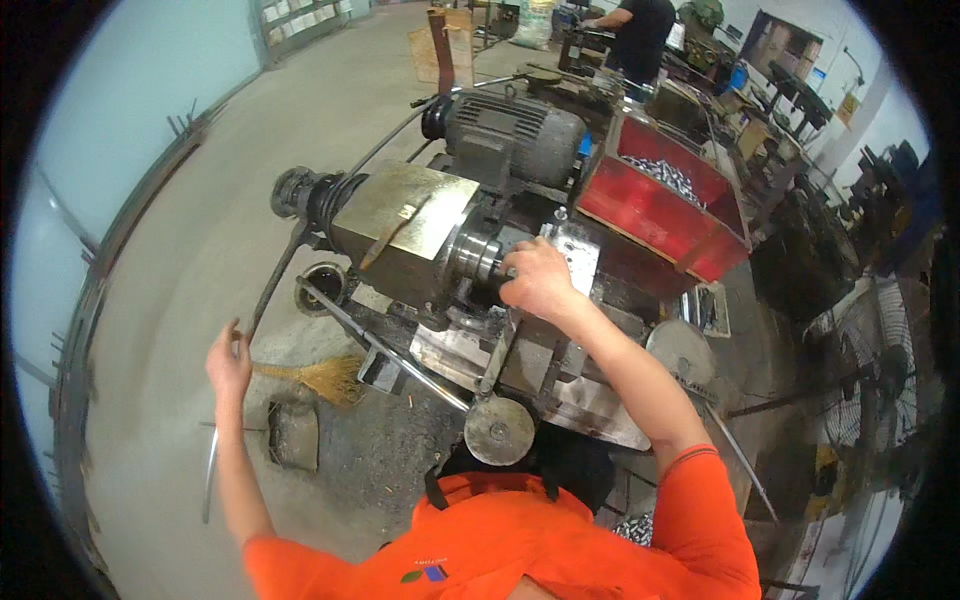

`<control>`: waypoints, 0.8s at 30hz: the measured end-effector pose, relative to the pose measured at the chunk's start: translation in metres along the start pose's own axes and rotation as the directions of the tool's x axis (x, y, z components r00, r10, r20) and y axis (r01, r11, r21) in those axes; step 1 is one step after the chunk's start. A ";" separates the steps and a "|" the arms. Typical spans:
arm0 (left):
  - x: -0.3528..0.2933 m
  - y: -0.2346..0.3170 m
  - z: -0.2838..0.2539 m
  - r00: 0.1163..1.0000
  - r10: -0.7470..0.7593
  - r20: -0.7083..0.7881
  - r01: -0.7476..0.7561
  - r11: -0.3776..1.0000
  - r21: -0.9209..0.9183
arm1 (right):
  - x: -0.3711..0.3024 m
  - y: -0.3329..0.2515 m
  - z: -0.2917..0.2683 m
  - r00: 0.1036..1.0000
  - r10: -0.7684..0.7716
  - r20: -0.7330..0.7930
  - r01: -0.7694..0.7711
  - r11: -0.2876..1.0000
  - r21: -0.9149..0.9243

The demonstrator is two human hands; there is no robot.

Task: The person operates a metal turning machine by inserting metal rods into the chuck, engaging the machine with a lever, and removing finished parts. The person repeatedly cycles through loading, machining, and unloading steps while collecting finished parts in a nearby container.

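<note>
My right hand [541,278] reaches to the front of the round metal chuck [473,256] on a greasy lathe-like machine. Its fingers are closed together at the chuck's face, and whatever they pinch is hidden. Away to the left, my left hand [229,365] hangs in the air with fingers loosely bent and thumb apart. It appears beside the lower end of a dark lever bar [275,283]; I see no clear grip on it. On the machine's headstock cover [440,205] lies a flat tool with a wooden handle [382,241].
A red bin [640,205] of small metal parts stands right of the electric motor [515,135]. A long metal handle [415,372] and a round disc [499,431] project toward me. On the floor lies a straw broom [330,379]. Another person [640,40] stands far back.
</note>
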State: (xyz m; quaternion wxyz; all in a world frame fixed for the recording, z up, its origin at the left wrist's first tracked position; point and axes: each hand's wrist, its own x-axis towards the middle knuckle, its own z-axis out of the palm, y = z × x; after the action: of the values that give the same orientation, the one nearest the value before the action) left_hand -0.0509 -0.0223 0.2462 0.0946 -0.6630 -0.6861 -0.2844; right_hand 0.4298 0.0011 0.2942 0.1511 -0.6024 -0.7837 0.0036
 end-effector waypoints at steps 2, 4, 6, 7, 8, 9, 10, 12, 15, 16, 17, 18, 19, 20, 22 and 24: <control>-0.014 -0.040 -0.003 0.997 -0.036 0.070 0.026 0.990 0.139 | 0.016 -0.008 0.011 0.991 0.067 0.120 -0.055 0.993 -0.100; -0.030 -0.073 0.007 0.904 -0.242 0.354 0.105 0.926 0.363 | 0.019 -0.010 0.020 0.983 0.096 0.155 -0.079 0.990 -0.115; -0.014 -0.081 0.015 0.859 -0.386 0.336 0.201 0.859 0.471 | 0.020 -0.006 0.025 0.995 0.053 0.082 -0.049 0.998 -0.049; -0.009 -0.102 0.024 0.874 -0.379 0.303 0.197 0.849 0.491 | 0.019 -0.002 0.032 0.999 0.023 0.043 -0.021 0.999 -0.031; -0.002 -0.122 0.033 0.891 -0.368 0.266 0.195 0.839 0.508 | 0.019 0.000 0.034 1.000 -0.008 -0.002 0.008 1.000 -0.015; 0.010 -0.140 0.039 0.859 -0.433 0.272 0.257 0.826 0.502 | 0.021 -0.001 0.032 0.999 0.012 0.034 -0.013 1.000 0.011; 0.023 -0.156 0.045 0.825 -0.491 0.280 0.314 0.810 0.496 | 0.022 -0.002 0.029 0.997 0.035 0.068 -0.038 0.999 0.037; 0.032 -0.158 0.046 0.817 -0.524 0.242 0.357 0.789 0.500 | 0.023 -0.004 0.025 0.992 0.061 0.113 -0.069 0.995 0.069; 0.027 -0.131 0.042 0.854 -0.488 0.183 0.349 0.796 0.494 | 0.024 -0.001 0.029 0.994 0.060 0.091 -0.065 0.996 0.059; 0.021 -0.122 0.035 0.834 -0.507 0.215 0.364 0.800 0.477 | 0.024 0.000 0.032 0.999 0.015 0.047 -0.017 0.999 0.050; 0.007 -0.103 0.029 0.836 -0.506 0.215 0.371 0.808 0.459 | 0.023 -0.001 0.030 0.997 0.033 0.074 -0.039 0.996 0.086; -0.011 -0.080 0.022 0.839 -0.502 0.212 0.376 0.814 0.442 | 0.024 -0.001 0.029 0.994 0.050 0.099 -0.063 0.990 0.125; -0.030 -0.060 0.015 0.863 -0.447 0.235 0.343 0.861 0.377 | 0.023 0.000 0.028 0.995 0.045 0.092 -0.054 0.994 0.096; -0.046 -0.041 0.011 0.884 -0.391 0.256 0.308 0.899 0.311 | 0.021 0.001 0.026 0.997 0.043 0.056 -0.051 0.988 0.145; -0.064 -0.010 0.010 0.834 -0.476 0.279 0.384 0.864 0.324 | 0.019 -0.006 0.023 0.996 0.072 0.048 -0.078 0.989 0.126; -0.074 0.056 -0.002 0.856 -0.464 0.229 0.370 0.859 0.354 | 0.017 -0.002 0.026 0.998 0.066 0.024 -0.068 0.994 0.089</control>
State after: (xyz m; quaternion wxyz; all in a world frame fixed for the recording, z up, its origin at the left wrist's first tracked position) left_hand 0.0097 -0.0891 0.2256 0.0208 -0.5104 -0.8554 -0.0854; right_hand 0.4178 0.0210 0.2738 0.1697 -0.6210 -0.7636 0.0503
